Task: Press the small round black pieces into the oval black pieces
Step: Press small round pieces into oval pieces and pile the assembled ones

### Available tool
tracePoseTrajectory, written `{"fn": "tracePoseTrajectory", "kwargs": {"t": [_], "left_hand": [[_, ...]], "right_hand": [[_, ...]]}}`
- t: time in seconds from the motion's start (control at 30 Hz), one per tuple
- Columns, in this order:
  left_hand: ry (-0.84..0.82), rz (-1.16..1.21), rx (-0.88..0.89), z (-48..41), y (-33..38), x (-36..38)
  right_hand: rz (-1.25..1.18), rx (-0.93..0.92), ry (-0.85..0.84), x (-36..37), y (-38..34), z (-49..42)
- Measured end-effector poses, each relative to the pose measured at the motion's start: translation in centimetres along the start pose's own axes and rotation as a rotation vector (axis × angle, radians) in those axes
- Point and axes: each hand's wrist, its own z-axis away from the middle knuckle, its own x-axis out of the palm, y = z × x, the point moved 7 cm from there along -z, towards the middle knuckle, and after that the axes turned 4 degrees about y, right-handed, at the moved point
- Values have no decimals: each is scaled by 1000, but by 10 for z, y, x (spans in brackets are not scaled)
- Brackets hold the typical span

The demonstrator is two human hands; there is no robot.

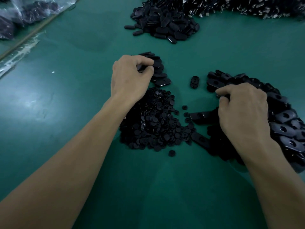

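A dull green table fills the view, with a glare patch at its left. The heap of round pieces lies in the middle, between the forearms. The left hand curls its fingers round an oval piece at a small stack. The right hand pinches a black piece, its kind unclear, at the edge of the pile of oval pieces. A far pile and plastic bags lie beyond.

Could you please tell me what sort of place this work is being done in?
Most likely a factory hand-assembly bench: a green table carries big loose heaps of identical round pieces and oval pieces. A further heap lies beyond, and there are filled plastic bags at the far left.
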Motion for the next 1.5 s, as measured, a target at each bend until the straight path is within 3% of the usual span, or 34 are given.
{"fn": "tracePoseTrajectory", "kwargs": {"t": [0.3,0.67,0.97,1.07,1.2,1.5], "left_hand": [[-38,183,146,36,26,-4],[-54,88,255,48,34,2],[-58,87,237,48,31,3],[-57,124,247,49,35,1],[-109,236,281,54,47,2],[-249,364,151,56,46,9]], "right_hand": [[-99,49,151,-19,5,-3],[17,48,-40,-5,7,0],[-196,52,74,-9,7,-1],[-231,-42,164,-16,-2,-1],[-452,-206,283,-25,-18,3],[-831,-291,206,-11,-33,10]]}}
